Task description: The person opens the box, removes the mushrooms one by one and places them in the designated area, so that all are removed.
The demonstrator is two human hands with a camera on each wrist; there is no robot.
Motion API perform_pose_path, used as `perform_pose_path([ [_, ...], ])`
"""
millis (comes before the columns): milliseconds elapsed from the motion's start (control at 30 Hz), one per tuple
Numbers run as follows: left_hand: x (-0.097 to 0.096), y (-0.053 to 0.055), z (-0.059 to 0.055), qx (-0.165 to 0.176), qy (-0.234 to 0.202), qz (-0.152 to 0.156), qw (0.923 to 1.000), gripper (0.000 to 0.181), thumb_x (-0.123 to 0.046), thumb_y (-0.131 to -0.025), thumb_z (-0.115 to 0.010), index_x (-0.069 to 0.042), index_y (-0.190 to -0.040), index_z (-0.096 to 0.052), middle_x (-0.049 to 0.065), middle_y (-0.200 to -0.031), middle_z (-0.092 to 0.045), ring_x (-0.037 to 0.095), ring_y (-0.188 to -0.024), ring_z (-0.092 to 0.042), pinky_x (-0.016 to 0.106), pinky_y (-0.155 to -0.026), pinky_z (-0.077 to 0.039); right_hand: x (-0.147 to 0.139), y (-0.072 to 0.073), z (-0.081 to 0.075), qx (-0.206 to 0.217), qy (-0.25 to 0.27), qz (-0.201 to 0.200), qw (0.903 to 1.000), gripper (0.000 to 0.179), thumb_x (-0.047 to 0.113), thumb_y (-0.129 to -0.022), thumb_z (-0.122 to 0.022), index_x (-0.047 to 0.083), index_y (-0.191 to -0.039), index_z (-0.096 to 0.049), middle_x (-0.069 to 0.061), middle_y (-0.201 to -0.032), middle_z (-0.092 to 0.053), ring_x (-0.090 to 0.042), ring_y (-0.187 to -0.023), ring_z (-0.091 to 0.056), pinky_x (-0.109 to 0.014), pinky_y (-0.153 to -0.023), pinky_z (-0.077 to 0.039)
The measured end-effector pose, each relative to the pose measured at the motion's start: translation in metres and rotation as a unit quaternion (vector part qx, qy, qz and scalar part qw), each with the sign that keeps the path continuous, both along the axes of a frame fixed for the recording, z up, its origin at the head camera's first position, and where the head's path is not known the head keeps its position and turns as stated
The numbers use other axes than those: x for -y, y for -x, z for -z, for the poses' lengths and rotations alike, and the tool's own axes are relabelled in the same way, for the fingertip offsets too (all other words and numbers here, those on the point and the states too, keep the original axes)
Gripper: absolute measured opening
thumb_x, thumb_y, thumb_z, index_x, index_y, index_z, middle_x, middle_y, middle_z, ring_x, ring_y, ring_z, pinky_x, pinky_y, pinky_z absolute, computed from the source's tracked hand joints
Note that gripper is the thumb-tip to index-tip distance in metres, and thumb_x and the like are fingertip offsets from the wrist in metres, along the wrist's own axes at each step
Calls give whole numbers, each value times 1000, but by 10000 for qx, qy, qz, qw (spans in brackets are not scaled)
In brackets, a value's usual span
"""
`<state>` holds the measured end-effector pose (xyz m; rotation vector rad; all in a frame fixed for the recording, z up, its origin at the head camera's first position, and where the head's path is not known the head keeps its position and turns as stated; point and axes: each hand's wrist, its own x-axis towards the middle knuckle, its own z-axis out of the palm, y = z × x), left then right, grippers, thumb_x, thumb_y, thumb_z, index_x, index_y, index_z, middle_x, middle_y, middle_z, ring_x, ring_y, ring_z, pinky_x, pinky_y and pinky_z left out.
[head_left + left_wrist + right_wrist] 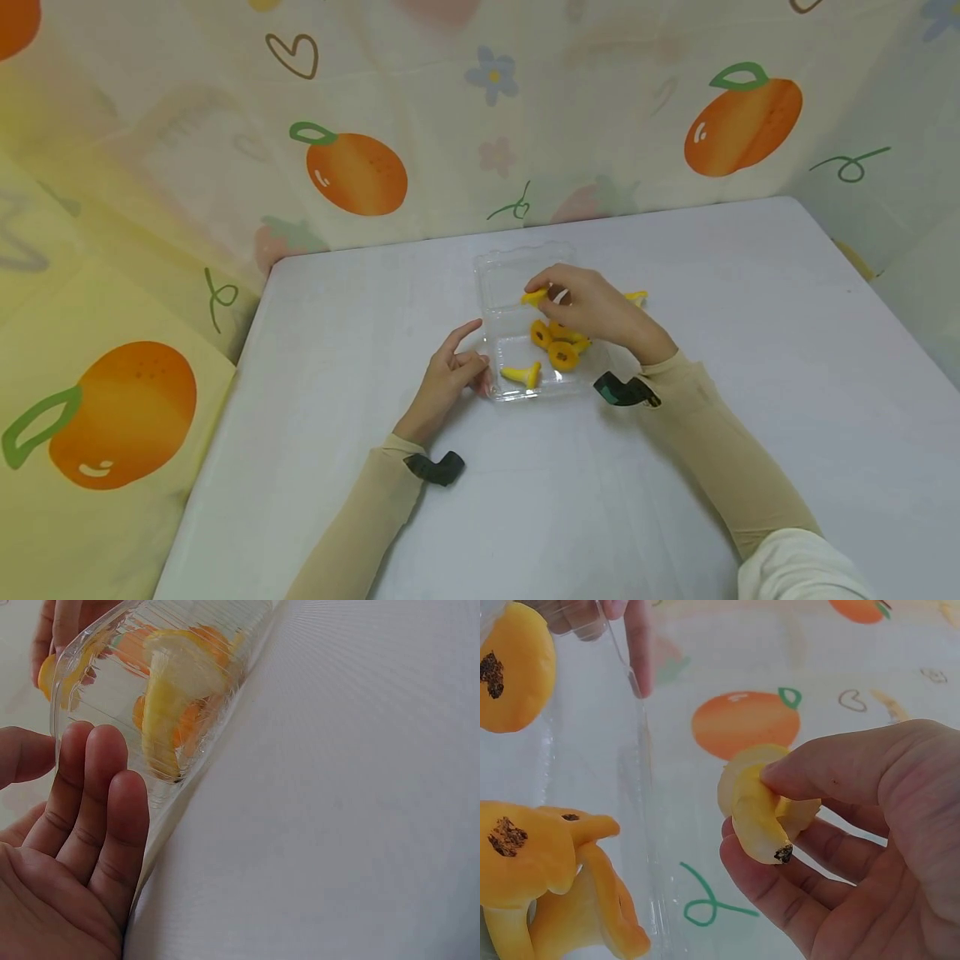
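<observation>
In the head view, my right hand [592, 307] is above the hinge side of a clear plastic clamshell box [516, 347]. Thumb and fingers pinch a yellow trumpet-shaped mushroom [754, 814], its dark-tipped stem end showing in the right wrist view. Inside the box several yellow-orange mushrooms [563, 357] lie clustered at the right, dark patches on their caps. A single mushroom [521, 375] lies on its side near the front left corner. My left hand [447, 377] rests its fingertips [127, 802] against the box's left wall, index finger extended along the edge.
The box's clear lid [517, 271] lies folded back, away from me. Beyond my right wrist another yellow piece [637, 297] shows on the white table [360, 350], partly hidden by the hand. A fruit-patterned cloth [450, 117] hangs behind the table.
</observation>
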<state>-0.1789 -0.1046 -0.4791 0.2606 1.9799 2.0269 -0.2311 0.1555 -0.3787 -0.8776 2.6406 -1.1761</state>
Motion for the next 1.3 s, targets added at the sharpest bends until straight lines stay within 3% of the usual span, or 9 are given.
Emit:
perform_pose_path([
  [1300,1,-1,2,-60,88,-45,9999,63,-7,-99,-57,-19,-157,-33,-3,-71,-64,13,-63,-59,24,-64,-53,-21,6,-12,143,61,501,9986,27,5,-99,-58,4,-125,-64,-12,-126,-68,-29,-110,-63,-47,-97,-54],
])
